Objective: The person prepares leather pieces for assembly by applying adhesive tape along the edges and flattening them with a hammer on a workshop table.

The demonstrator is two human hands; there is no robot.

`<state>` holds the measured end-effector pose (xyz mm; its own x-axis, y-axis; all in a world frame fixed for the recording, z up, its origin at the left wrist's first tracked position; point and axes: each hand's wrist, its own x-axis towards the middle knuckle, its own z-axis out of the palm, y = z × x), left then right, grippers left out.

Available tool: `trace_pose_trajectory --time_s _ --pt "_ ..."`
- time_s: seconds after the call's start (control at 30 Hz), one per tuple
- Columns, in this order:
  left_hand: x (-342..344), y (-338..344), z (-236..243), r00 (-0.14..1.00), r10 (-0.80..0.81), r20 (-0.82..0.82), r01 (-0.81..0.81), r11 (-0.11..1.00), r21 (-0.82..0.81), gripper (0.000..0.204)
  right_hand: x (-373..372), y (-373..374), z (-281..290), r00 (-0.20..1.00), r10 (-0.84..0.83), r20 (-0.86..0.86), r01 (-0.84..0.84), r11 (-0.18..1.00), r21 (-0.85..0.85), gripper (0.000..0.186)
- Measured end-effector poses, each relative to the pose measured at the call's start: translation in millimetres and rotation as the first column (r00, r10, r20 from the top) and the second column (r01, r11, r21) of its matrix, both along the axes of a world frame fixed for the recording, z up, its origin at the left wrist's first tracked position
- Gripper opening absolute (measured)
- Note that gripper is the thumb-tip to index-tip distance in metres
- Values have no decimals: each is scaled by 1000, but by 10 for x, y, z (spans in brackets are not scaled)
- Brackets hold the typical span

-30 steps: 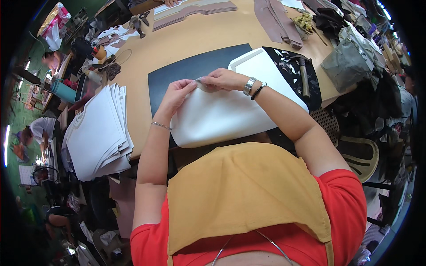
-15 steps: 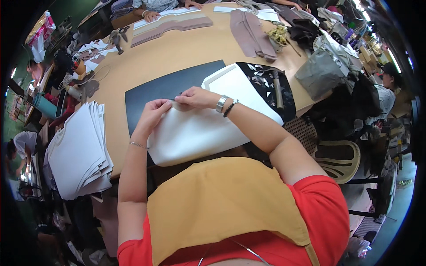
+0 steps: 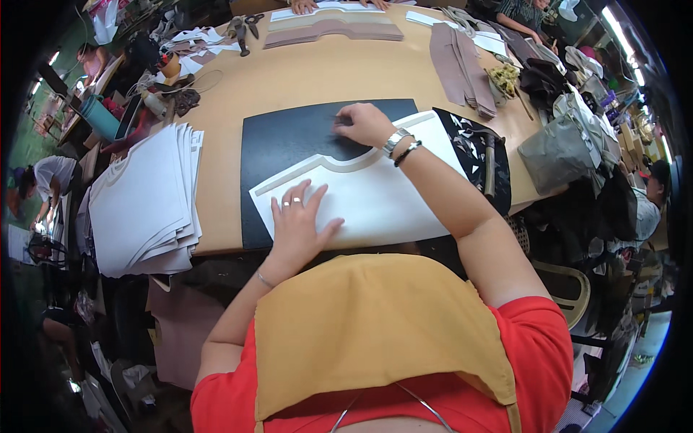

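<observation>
A white panel (image 3: 390, 198) lies flat on the black mat (image 3: 289, 133) in front of me. Its far edge has a curved notch and a beige-grey folded border. My left hand (image 3: 299, 224) rests on the panel with its fingers spread, pressing near the left end of that border. Over the mat, just beyond the notch, my right hand (image 3: 364, 126) is closed, thumb and fingertips pinched together. A dark blur shows at those fingertips, and I cannot make out what they hold, if anything.
White panels (image 3: 144, 198) lie stacked to the left. At right, a hammer (image 3: 490, 162) lies on a dark sheet with white scraps. Brown pieces (image 3: 332, 32) lie at the far side by another person's hands (image 3: 303, 6). A grey bag (image 3: 556, 148) stands at the right edge.
The panel's raised far edge has come down flat on the mat. My left hand has let go of it and spread on top; my right hand has lifted off, up and right.
</observation>
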<state>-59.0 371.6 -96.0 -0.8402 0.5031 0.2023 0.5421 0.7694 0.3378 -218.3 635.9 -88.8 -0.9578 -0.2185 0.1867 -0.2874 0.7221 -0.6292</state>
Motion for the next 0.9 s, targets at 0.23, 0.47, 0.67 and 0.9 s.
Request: trace_pose_trajectory --time_s 0.23,0.47,0.67,0.9 --pt "77 -96 -54 990 44 131 -36 997 -67 75 311 31 124 973 -229 19 205 905 373 27" --pt "-161 -31 -18 994 -13 111 26 992 -122 79 475 224 44 972 -235 -5 229 942 243 27" --pt "-76 88 -80 981 113 160 -74 971 -228 83 264 164 149 992 -118 33 92 897 433 23" --pt "-1 3 -55 980 117 158 -87 979 -185 85 208 585 33 969 -233 -81 245 950 192 29"
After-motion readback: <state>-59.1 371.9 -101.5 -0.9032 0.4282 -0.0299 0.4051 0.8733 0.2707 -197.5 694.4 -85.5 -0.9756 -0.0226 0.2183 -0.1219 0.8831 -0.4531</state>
